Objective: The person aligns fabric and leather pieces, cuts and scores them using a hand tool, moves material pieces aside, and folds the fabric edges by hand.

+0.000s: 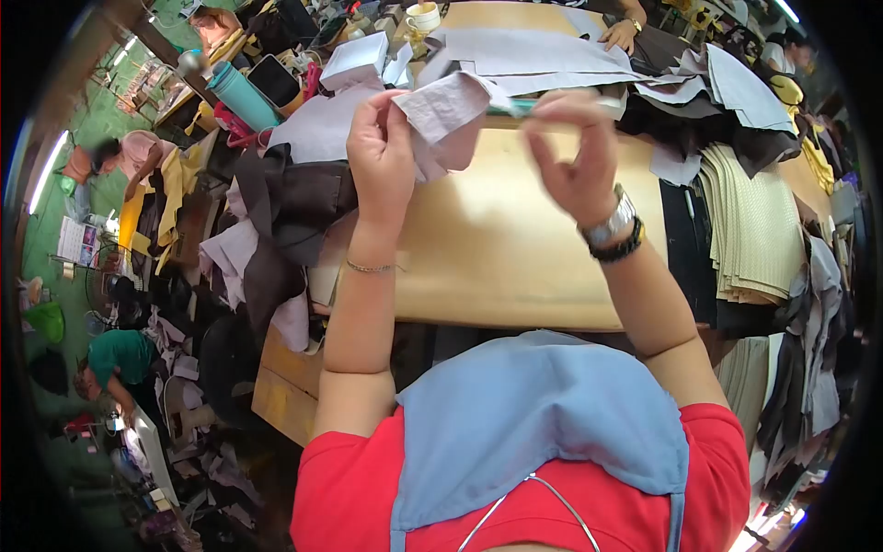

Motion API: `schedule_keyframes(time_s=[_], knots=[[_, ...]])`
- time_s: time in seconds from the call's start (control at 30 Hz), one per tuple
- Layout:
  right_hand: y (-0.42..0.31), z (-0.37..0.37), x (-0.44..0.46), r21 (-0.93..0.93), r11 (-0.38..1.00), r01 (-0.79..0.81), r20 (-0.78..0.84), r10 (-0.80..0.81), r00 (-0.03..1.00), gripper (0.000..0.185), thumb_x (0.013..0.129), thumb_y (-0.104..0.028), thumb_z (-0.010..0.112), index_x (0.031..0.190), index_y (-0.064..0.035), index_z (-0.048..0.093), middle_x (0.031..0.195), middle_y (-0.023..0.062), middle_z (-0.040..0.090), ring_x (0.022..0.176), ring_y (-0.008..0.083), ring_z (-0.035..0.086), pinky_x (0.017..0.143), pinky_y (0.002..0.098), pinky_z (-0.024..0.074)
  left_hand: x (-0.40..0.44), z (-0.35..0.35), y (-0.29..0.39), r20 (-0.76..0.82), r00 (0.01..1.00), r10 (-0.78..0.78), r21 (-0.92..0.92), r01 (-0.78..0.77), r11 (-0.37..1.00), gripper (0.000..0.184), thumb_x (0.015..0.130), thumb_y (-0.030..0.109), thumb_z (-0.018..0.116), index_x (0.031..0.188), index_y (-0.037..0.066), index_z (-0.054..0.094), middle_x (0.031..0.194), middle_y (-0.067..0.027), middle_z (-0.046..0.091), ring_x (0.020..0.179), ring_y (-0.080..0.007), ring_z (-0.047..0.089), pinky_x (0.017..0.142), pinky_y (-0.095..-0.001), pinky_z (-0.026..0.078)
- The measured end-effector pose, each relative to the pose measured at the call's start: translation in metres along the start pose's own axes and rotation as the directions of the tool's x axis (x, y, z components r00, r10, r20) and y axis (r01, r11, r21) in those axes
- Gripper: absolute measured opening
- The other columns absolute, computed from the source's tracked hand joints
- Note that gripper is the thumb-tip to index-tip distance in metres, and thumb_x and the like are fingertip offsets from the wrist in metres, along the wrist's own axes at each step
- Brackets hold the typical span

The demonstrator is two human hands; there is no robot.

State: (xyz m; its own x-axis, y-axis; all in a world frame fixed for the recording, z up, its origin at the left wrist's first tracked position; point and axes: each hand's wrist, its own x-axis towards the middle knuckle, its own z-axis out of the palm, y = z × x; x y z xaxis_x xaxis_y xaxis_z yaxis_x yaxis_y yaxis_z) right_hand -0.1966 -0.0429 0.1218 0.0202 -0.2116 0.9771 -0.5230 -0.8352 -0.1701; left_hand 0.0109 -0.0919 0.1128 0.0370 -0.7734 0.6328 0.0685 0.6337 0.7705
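My left hand (380,152) is closed on a pale pinkish-grey piece of leather or cloth (446,115), pinched at its left edge between thumb and fingers. The piece is held up above the far part of a smooth tan work board (497,239), with its lower part hanging down. Just right of the piece is my right hand (575,147), raised with thumb and fingers curved toward each other. Motion smears its fingertips, and a whitish blur lies between them and the piece. Whether those fingers grip anything cannot be made out.
Dark brown pieces (303,207) lie left of the board. A stack of cream textured sheets (750,221) stands on the right. At the back are a turquoise tumbler (242,95), a white box (355,61), a cup (423,17) and grey sheets (533,53). Another person's hand (621,35) rests there.
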Motion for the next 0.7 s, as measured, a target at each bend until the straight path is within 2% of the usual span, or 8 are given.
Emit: schedule_keyframes(time_s=[0.1, 0.23, 0.27, 0.37, 0.43, 0.5, 0.57, 0.7], knots=[[-0.037, 0.02, 0.003, -0.054, 0.935, -0.351, 0.428, 0.34, 0.838, 0.028, 0.081, -0.025, 0.077, 0.084, -0.0028, 0.06, 0.08, 0.0121, 0.067, 0.075, 0.026, 0.067, 0.067, 0.0343, 0.0521, 0.016, 0.007, 0.031, 0.125, 0.985, -0.118, 0.051, 0.113, 0.992, 0.016, 0.1, 0.014, 0.055, 0.105, 0.0, 0.062, 0.083, 0.0019, 0.063, 0.07, -0.0012, 0.052, 0.06, -0.0177, 0.043], [-0.01, 0.046, 0.01, 0.016, 0.862, -0.506, 0.509, 0.429, 0.746, 0.03, 0.086, -0.026, 0.071, 0.084, 0.0026, 0.06, 0.079, 0.019, 0.066, 0.073, 0.0337, 0.065, 0.064, 0.0385, 0.0502, 0.021, 0.022, 0.051, 0.245, 0.968, -0.06, 0.03, 0.054, 0.998, 0.017, 0.097, 0.013, 0.06, 0.11, 0.002, 0.062, 0.084, 0.0012, 0.066, 0.07, -0.0002, 0.053, 0.057, -0.0167, 0.042], [-0.005, 0.049, 0.021, 0.038, 0.864, -0.502, 0.479, 0.425, 0.768, 0.031, 0.087, -0.025, 0.069, 0.083, 0.0036, 0.061, 0.078, 0.0206, 0.065, 0.071, 0.0354, 0.064, 0.064, 0.0394, 0.0496, 0.019, 0.025, 0.048, 0.21, 0.978, 0.013, -0.079, 0.003, 0.997, 0.029, 0.093, 0.014, 0.065, 0.118, 0.001, 0.057, 0.103, -0.0071, 0.066, 0.087, -0.0094, 0.059, 0.074, -0.024, 0.049], [-0.003, 0.045, 0.07, -0.163, 0.858, -0.486, 0.456, 0.503, 0.735, 0.031, 0.091, -0.024, 0.058, 0.08, 0.0046, 0.061, 0.07, 0.0235, 0.063, 0.062, 0.0371, 0.063, 0.06, 0.0407, 0.049, 0.004, 0.015, 0.02, 0.033, 0.811, 0.584, 0.444, -0.535, 0.719, 0.044, 0.088, 0.018, 0.071, 0.123, -0.001, 0.052, 0.122, -0.0154, 0.059, 0.11, -0.026, 0.057, 0.095, -0.0365, 0.045], [0.026, 0.057, 0.089, 0.15, 0.849, -0.507, 0.295, 0.451, 0.842, 0.03, 0.093, -0.026, 0.064, 0.087, 0.0035, 0.066, 0.063, 0.0127, 0.06, 0.056, 0.0152, 0.056, 0.051, 0.0343, 0.0457, -0.015, 0.009, -0.006, 0.032, 0.837, 0.546, 0.576, -0.462, 0.675, 0.06, 0.084, 0.027, 0.075, 0.128, -0.001, 0.046, 0.131, -0.0208, 0.051, 0.12, -0.0327, 0.05, 0.101, -0.0421, 0.04], [0.048, 0.066, 0.116, 0.322, 0.809, -0.492, 0.235, 0.436, 0.869, 0.029, 0.092, -0.024, 0.058, 0.081, 0.0035, 0.061, 0.062, 0.011, 0.06, 0.057, 0.0154, 0.059, 0.053, 0.0342, 0.0487, -0.037, 0.002, -0.033, 0.014, 0.86, 0.51, 0.695, -0.375, 0.614, 0.075, 0.079, 0.036, 0.078, 0.133, -0.001, 0.041, 0.139, -0.0262, 0.042, 0.13, -0.0394, 0.042, 0.106, -0.0478, 0.035], [0.014, 0.021, 0.16, 0.391, 0.603, -0.695, 0.612, 0.393, 0.686, 0.009, 0.095, -0.003, 0.049, 0.093, -0.0017, 0.058, 0.079, 0.0065, 0.062, 0.07, 0.0096, 0.06, 0.056, 0.0243, 0.0494, -0.047, -0.004, -0.052, -0.055, 0.912, 0.406, 0.722, -0.245, 0.647, 0.088, 0.078, 0.039, 0.079, 0.141, -0.002, 0.032, 0.145, -0.0277, 0.034, 0.136, -0.037, 0.036, 0.11, -0.0454, 0.032], [-0.003, 0.016, 0.184, 0.541, 0.649, -0.535, 0.319, 0.431, 0.844, 0.019, 0.097, -0.003, 0.045, 0.085, -0.0013, 0.06, 0.07, 0.0045, 0.061, 0.065, 0.0122, 0.06, 0.056, 0.0274, 0.0503, -0.043, -0.012, -0.055, -0.278, 0.96, 0.02, 0.43, 0.105, 0.897, 0.092, 0.081, 0.032, 0.079, 0.146, -0.002, 0.024, 0.148, -0.0236, 0.032, 0.136, -0.0286, 0.036, 0.112, -0.0394, 0.03]])
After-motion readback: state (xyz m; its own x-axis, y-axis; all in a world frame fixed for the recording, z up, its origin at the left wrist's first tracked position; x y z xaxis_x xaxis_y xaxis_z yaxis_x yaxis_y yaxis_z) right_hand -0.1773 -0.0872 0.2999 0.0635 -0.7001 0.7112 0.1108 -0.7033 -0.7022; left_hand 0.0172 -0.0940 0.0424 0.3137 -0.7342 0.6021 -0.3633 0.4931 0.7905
